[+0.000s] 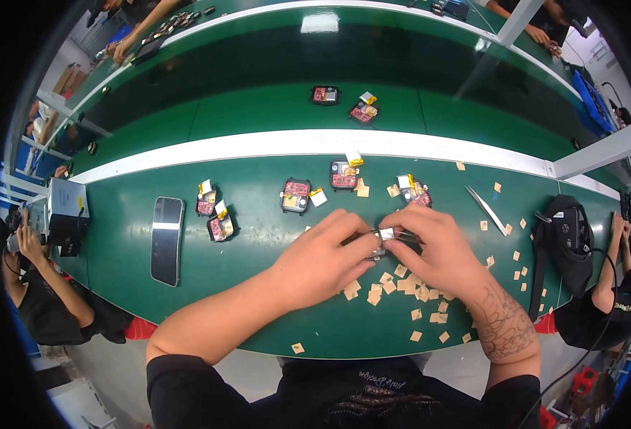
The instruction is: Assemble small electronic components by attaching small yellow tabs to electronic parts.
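My left hand (323, 259) is closed on a small dark watch-like casing (377, 253) in front of me, mostly hidden by my fingers. My right hand (433, 247) meets it from the other side, thumb and fingertips pinched at a small silver battery (386, 234) on top. Thin dark prongs, perhaps tweezers (406, 237), show between the right fingers; their other end is hidden. Just below my hands lie many small tan square pads (408, 284), loosely scattered. Beyond my fingers sits an open square casing (416, 193) with a red board and a silver battery.
More open casings (295, 195) stand on the green table (251, 171). At left lie a phone (167, 242) and a grey box (69, 207). White tweezers (486, 209) and a black bag (564, 239) lie right. A white rail (258, 148) crosses behind; co-workers sit around.
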### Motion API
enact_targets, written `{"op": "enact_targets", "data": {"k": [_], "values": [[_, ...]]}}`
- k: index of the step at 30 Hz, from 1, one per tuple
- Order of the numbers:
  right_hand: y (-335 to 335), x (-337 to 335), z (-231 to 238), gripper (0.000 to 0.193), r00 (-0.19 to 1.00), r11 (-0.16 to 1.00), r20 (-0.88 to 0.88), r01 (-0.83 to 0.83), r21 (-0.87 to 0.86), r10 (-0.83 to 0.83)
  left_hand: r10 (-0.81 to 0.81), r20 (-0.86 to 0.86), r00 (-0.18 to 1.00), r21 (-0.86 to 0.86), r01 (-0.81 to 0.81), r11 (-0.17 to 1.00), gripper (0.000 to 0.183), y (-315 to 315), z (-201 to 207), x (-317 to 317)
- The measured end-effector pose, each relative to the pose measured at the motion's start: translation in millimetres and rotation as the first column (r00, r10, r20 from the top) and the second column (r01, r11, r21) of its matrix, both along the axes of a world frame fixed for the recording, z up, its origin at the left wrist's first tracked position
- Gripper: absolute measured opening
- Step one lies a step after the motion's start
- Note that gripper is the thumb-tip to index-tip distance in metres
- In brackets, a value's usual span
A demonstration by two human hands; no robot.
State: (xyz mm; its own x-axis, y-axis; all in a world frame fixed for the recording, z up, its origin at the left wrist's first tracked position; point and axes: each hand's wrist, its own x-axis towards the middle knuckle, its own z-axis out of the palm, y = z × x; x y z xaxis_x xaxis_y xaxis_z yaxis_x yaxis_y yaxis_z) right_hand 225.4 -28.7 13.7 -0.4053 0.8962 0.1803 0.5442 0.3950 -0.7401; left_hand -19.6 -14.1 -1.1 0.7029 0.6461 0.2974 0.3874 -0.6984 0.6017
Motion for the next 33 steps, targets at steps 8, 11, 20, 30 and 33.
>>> {"op": "enact_targets", "data": {"k": [8,11,20,30,33], "values": [[-1.3,-0.9,5.2,0.018,0.992,0.966,-0.124,0.000,-0.258,-0.033,0.018,-0.052,0.998,0.095,-0.013,0.995,0.028,-3.3,-2.5,-0.2],[4.3,13.0,6.1,0.020,0.990,0.970,-0.075,-0.132,-0.206,0.119,0.007,-0.047,0.999,0.160,0.000,0.987,0.025,-3.1,-3.6,-1.2],[1.4,14.7,12.8,0.022,0.995,0.979,-0.025,-0.102,-0.179,0.099,-0.028,-0.052,0.998,0.226,0.039,0.973,0.025,-2.9,-3.4,-1.2],[-20.1,-8.7,13.5,0.028,0.988,1.000,0.151,-0.025,0.004,0.024,-0.044,-0.087,0.995,0.282,0.067,0.957,0.018,-2.5,-4.1,-0.2],[-21.1,-11.2,6.8,0.029,0.986,0.998,0.164,-0.027,0.048,0.019,-0.023,-0.059,0.998,0.239,0.037,0.970,0.022,-3.5,-5.2,0.5]]}}
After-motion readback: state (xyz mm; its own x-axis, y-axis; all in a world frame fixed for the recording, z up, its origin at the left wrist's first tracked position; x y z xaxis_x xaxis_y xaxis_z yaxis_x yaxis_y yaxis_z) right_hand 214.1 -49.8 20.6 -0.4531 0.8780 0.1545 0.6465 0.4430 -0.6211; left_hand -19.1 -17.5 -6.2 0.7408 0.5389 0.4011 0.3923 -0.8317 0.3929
